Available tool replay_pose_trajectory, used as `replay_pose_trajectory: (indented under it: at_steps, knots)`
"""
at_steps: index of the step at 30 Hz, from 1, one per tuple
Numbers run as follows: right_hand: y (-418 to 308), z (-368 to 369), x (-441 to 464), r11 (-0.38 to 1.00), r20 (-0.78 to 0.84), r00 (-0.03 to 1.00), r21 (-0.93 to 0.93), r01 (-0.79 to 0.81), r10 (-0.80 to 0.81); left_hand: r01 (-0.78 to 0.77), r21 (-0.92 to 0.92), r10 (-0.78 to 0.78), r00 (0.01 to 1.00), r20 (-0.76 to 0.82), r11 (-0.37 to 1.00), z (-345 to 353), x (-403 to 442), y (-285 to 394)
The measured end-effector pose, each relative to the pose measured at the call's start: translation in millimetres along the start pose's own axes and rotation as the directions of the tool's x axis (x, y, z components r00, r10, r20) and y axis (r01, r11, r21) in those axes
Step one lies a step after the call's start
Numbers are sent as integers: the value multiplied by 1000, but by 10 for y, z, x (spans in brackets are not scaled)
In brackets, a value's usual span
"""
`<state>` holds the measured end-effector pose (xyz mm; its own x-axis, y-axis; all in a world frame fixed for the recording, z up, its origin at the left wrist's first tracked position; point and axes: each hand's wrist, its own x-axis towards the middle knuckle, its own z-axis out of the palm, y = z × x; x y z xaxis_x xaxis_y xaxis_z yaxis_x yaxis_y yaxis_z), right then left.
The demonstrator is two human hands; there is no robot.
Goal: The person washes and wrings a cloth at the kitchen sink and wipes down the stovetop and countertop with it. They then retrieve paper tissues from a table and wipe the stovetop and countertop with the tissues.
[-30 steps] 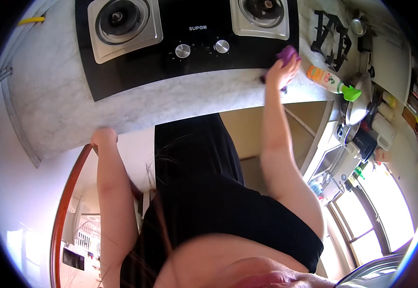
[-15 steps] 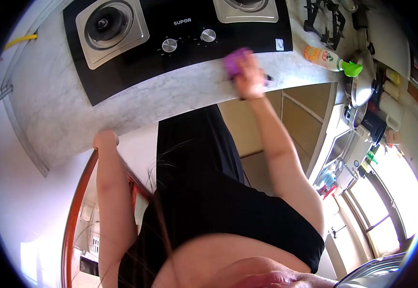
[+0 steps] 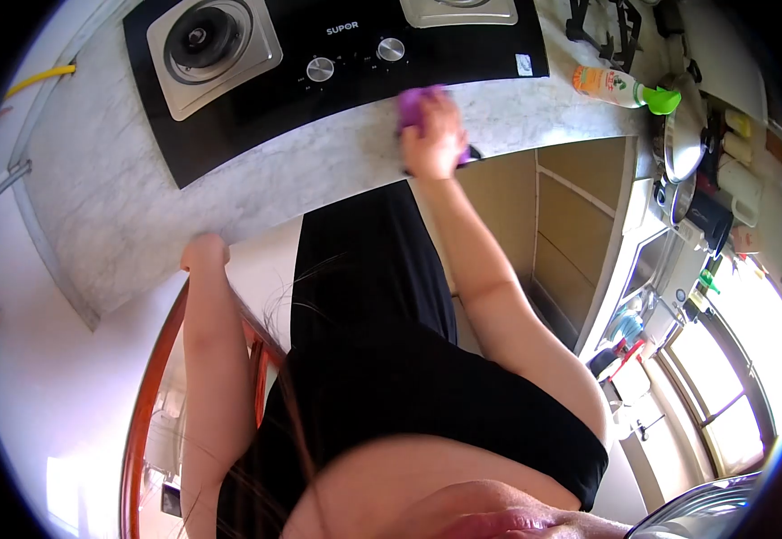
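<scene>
A purple cloth [image 3: 415, 105] lies bunched under my right hand [image 3: 436, 139], which grips it and presses it against the marble-patterned counter [image 3: 319, 157]. Both are near the counter's front edge, just below the black gas stove [image 3: 355, 67]. Part of the cloth pokes out by the wrist with a dark edge. My left hand [image 3: 204, 251] rests at the counter's front edge, above a wooden chair [image 3: 153, 377]. Its fingers are hidden, so I cannot tell what they grip.
A spray bottle [image 3: 611, 85] with a green head lies right of the stove. Black pan supports [image 3: 607, 31] sit behind it. A metal pan [image 3: 681, 148] stands farther right. A yellow hose [image 3: 40, 79] runs along the left side. Below the counter is a brown cabinet [image 3: 580, 202].
My right hand has moved left along the counter with the purple cloth in it. My left hand stays at the edge. The view has shifted slightly.
</scene>
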<state>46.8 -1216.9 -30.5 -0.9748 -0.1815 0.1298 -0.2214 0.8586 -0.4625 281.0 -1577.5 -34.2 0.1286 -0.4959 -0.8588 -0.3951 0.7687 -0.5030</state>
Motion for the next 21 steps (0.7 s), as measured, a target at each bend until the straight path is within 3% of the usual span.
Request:
replay_pose_trajectory:
  at_steps: [2,3,6,7,8,9,10,11,12,13,14,15,18,21]
  knots:
    - [-461,139,-258,990,103,986,56,127,-132,51,34,-55,989,135,998,101,377,-4]
    - [-645,104,-286,973,257,939,100,207,-227,49,42,-55,986,159,998,107,387,2]
    - [-661,4,-149,825,448,693,268,498,-564,2,53,-9,989,148,999,22,187,-7]
    - [-526,-74,-23,797,449,665,231,558,-596,0,45,-4,994,109,999,21,164,-22]
    - [-397,-208,155,837,551,665,120,535,-504,-6,37,3,997,73,999,45,157,-34]
    - [-18,-139,265,882,458,760,151,445,-462,-14,25,13,999,39,1000,60,148,-24]
    - [441,-96,358,912,210,887,86,402,-411,-7,17,6,999,31,1000,25,55,2]
    - [898,-55,449,942,-56,943,57,330,-327,2,9,-2,1000,26,1000,-36,-98,11]
    - [1238,-107,597,992,-214,969,-34,120,-125,12,-2,-12,1000,20,1000,-71,-176,7]
    - [1386,-264,751,975,-284,940,172,-143,189,28,-5,-27,999,41,1000,-73,-160,10]
    - [1377,-340,903,869,-354,798,100,-485,487,43,-7,-43,997,64,999,-72,-129,16]
    - [1358,-405,1052,825,-336,755,184,-534,563,57,-8,-56,995,85,998,-75,-82,23]
    - [1043,-260,1425,872,-344,803,136,-470,486,6,99,-21,988,155,995,-20,157,28]
    - [817,-80,1492,969,-277,938,-69,-237,209,0,74,-6,996,88,997,-36,29,21]
